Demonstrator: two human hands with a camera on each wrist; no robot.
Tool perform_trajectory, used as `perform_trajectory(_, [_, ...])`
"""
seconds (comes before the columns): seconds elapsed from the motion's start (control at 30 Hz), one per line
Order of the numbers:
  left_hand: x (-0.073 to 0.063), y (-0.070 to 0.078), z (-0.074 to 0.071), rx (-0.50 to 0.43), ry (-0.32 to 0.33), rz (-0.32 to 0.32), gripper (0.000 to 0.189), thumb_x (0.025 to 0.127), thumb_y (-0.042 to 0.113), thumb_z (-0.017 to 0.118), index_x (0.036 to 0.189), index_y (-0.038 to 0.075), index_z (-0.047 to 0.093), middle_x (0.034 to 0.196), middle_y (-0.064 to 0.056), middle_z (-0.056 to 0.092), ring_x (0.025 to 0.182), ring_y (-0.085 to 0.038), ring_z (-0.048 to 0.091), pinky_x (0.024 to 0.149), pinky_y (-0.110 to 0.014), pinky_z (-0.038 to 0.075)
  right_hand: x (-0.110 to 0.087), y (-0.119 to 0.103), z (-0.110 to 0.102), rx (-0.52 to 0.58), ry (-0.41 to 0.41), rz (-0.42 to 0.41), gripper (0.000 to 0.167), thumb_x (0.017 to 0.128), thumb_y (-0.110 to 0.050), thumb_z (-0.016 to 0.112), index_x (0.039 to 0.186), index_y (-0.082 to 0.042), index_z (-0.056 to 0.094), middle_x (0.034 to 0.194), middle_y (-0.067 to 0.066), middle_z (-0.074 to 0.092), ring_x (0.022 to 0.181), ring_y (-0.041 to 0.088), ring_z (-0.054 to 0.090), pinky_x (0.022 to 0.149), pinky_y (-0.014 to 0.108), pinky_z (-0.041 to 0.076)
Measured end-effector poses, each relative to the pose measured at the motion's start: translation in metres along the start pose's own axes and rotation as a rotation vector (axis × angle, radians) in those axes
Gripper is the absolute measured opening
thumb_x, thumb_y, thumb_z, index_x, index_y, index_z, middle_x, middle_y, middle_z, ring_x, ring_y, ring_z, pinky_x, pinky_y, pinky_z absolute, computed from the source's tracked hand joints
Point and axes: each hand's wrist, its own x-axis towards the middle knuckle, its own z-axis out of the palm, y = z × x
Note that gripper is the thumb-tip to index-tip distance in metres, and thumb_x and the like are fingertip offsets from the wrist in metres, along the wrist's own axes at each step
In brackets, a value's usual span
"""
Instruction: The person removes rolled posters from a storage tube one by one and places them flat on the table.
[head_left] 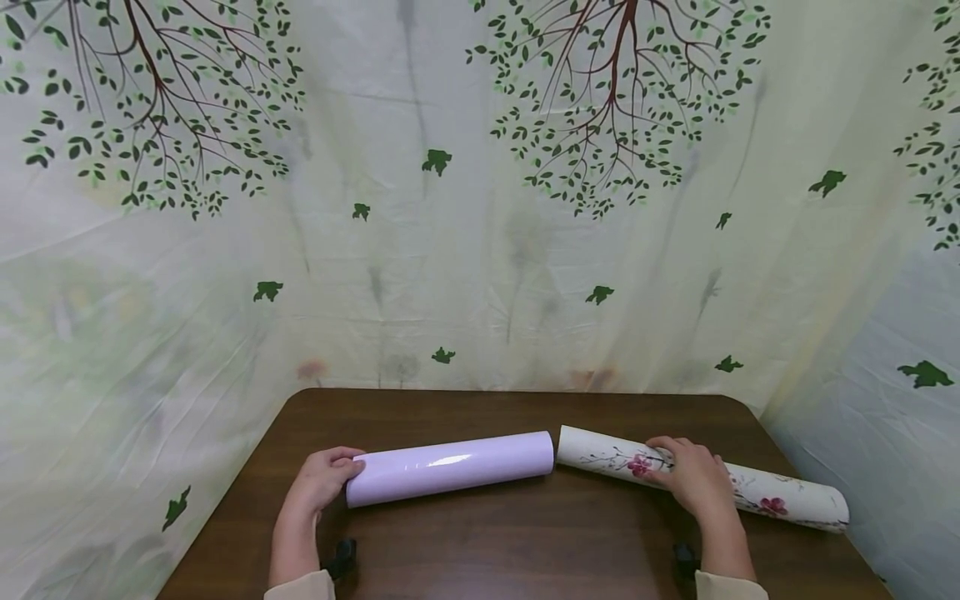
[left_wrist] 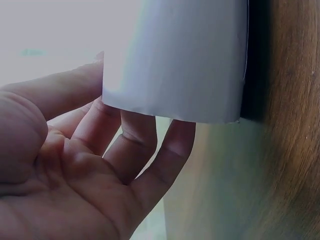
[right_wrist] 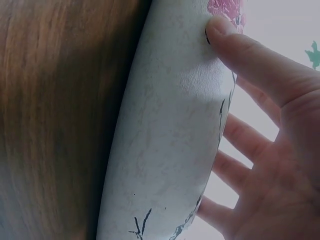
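A glossy lilac roll of wallpaper (head_left: 450,469) lies slightly slanted on the left half of the table. At its left end my left hand (head_left: 318,479) holds the rim, thumb on one side and fingertips behind the edge in the left wrist view, where the roll (left_wrist: 175,60) looks pale grey. A white roll with pink blossoms and dark twigs (head_left: 787,493) lies to the right, its left end close to the lilac roll's right end. Around its middle, my right hand (head_left: 697,479) grips it, thumb on the near side and fingers over the far side (right_wrist: 160,125).
Both rolls lie on a dark brown wooden table (head_left: 510,542) with rounded far corners. Behind it hangs a pale curtain (head_left: 480,250) printed with leafy branches and green birds. A dark wrist device (head_left: 343,560) sits by the left forearm.
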Motion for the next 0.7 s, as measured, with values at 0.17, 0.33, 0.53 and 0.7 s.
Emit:
perform_trajectory(0.17, [0.001,0.001,0.001,0.016,0.006,0.010,0.031,0.103,0.019,0.066,0.125,-0.003,0.071,0.115,-0.020,0.076,0.107,-0.029,0.065,0.094,-0.042,0.051,-0.001,0.002,0.000,0.003,0.002,0.011,0.051,0.094,-0.034,0.081,0.140,-0.019,0.066,0.147,0.029,0.060,0.133,0.059,0.051,0.113,0.082,0.026])
perform_trajectory(0.33, [0.003,0.001,0.004,0.016,-0.001,0.014,0.030,0.103,0.018,0.066,0.124,-0.002,0.072,0.114,-0.018,0.076,0.105,-0.027,0.064,0.086,-0.032,0.049,-0.001,0.002,0.000,0.008,0.002,0.022,0.052,0.094,-0.037,0.080,0.141,-0.020,0.066,0.148,0.031,0.058,0.135,0.060,0.049,0.113,0.083,0.024])
perform_trajectory(0.53, [0.005,0.003,0.009,0.005,-0.022,0.011,0.031,0.104,0.019,0.066,0.125,-0.002,0.071,0.117,-0.020,0.076,0.106,-0.026,0.065,0.094,-0.041,0.052,-0.001,0.000,0.000,0.010,0.018,0.025,0.053,0.093,-0.037,0.081,0.141,-0.019,0.066,0.147,0.031,0.058,0.134,0.059,0.049,0.113,0.082,0.025])
perform_trajectory(0.7, [0.004,0.004,0.014,0.002,-0.031,0.020,0.030,0.104,0.018,0.065,0.125,-0.002,0.071,0.120,-0.022,0.076,0.106,-0.024,0.067,0.096,-0.044,0.053,-0.001,0.000,0.001,0.006,0.025,0.030,0.055,0.093,-0.037,0.081,0.142,-0.018,0.065,0.148,0.031,0.058,0.135,0.059,0.048,0.113,0.083,0.025])
